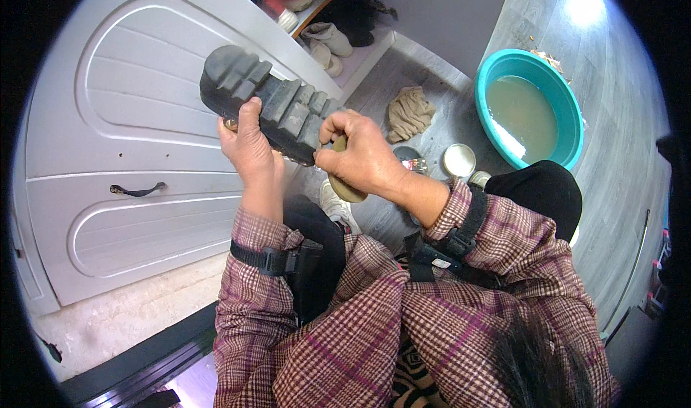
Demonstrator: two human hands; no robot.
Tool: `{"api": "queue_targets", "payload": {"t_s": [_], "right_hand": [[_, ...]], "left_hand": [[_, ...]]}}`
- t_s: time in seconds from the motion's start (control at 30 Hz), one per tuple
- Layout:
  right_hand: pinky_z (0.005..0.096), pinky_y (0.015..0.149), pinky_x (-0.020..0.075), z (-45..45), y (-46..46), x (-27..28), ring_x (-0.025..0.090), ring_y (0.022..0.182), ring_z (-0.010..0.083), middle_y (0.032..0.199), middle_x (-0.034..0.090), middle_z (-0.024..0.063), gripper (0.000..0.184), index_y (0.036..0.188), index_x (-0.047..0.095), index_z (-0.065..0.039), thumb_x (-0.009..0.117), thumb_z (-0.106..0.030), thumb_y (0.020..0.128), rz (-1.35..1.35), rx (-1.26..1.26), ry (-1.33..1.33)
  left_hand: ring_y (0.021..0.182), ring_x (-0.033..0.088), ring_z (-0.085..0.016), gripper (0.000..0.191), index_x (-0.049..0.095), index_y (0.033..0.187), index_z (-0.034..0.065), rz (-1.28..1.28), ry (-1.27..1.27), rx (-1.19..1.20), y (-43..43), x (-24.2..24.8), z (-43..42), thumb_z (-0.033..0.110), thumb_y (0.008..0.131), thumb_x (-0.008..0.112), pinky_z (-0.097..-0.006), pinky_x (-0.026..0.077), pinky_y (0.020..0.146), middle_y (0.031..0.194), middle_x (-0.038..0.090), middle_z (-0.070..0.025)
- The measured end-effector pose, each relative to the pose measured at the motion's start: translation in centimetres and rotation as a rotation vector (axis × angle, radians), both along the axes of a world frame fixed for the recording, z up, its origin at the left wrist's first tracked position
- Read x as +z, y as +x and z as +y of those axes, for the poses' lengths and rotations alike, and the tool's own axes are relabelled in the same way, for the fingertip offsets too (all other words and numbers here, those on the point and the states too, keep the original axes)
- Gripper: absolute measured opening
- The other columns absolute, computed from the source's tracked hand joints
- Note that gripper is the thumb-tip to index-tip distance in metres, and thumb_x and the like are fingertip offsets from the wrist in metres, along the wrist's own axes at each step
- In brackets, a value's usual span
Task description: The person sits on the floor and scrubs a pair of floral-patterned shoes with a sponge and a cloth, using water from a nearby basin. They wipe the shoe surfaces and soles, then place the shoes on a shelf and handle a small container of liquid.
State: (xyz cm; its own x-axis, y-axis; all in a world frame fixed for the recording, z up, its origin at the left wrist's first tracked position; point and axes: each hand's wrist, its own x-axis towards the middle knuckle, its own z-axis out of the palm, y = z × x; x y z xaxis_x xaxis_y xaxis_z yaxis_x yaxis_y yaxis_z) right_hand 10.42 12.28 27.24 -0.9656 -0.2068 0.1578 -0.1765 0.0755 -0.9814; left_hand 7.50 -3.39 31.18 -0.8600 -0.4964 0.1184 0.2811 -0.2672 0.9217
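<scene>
A shoe with a thick black lugged sole [280, 103] is tilted up in front of me, its tread facing the camera. My left hand [249, 149] holds it from below, with the thumb pressed on the side of the sole. My right hand [359, 154] grips a tan oval thing [348, 192], perhaps a brush back or a pad. The fingers of that hand are at the lower right end of the sole, around the thing's upper edge. Most of the shoe's upper is hidden behind the sole.
A teal basin [573, 114] of murky water stands on the grey plank floor at right. Nearby are a crumpled tan cloth [411, 114] and a round white tin [459, 160]. A shoe cabinet's white door [162, 84] swings out at left; shoes [329, 38] sit inside.
</scene>
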Motion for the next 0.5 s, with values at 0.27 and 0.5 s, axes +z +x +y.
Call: {"api": "queue_targets", "payload": {"t_s": [0.27, 0.5], "right_hand": [[0.0337, 0.073, 0.0437, 1.1, 0.0, 0.6, 0.050, 0.078, 0.0206, 0.080, 0.048, 0.0088, 0.024, 0.076, 0.046, -0.004, 0.068, -0.011, 0.070, 0.031, 0.105, -0.022], [0.0296, 0.078, 0.0486, 4.6, -2.6, -0.6, 0.057, 0.087, 0.0128, 0.103, 0.063, 0.0077, 0.015, 0.088, 0.058, -0.002, 0.065, -0.012, 0.078, -0.230, 0.002, -0.062]], "left_hand": [[0.093, 0.063, -0.019, 0.036, 0.054, 0.115, 0.0008, -0.011, -0.004, 0.031, -0.4, 0.0, -0.9, 0.004, 0.083, 0.071, -0.0334, 0.054, 0.082, 0.106, 0.061, -0.0071], [0.109, 0.061, -0.025, 0.043, 0.049, 0.128, -0.0028, -0.029, 0.010, 0.001, -0.1, 0.1, -2.6, 0.011, 0.090, 0.062, -0.0386, 0.053, 0.095, 0.118, 0.058, -0.0121]]}}
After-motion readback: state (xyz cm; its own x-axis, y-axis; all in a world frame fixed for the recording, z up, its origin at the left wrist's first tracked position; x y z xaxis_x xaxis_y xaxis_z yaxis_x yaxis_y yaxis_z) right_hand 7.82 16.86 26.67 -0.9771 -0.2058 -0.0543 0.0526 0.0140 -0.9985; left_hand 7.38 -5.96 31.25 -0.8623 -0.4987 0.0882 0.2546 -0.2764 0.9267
